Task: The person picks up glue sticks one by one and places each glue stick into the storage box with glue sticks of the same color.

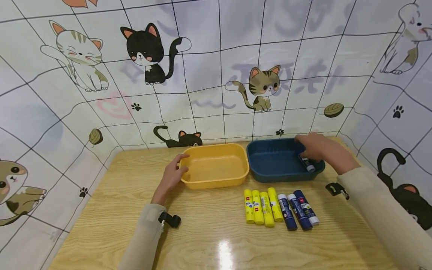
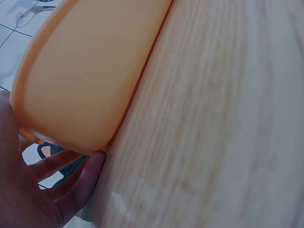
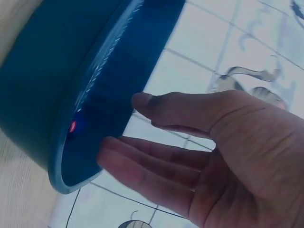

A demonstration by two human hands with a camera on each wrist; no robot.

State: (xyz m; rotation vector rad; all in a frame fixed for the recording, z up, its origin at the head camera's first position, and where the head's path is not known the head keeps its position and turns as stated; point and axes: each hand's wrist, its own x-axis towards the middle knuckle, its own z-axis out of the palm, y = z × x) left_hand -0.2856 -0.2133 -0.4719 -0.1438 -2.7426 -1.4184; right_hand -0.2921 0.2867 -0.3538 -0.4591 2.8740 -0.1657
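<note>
wooden tabletop (image 1: 199, 225): left hand (image 1: 173, 173) grips yellow tray (image 1: 216, 165), right hand (image 1: 315, 147) spread over blue tray (image 1: 275, 160).

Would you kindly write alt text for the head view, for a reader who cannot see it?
A person's right hand hovers over a blue tray holding a glue stick, while the left hand touches the left end of a yellow tray beside it. In front, four yellow glue sticks and three dark blue ones lie side by side on a wooden table.
</note>
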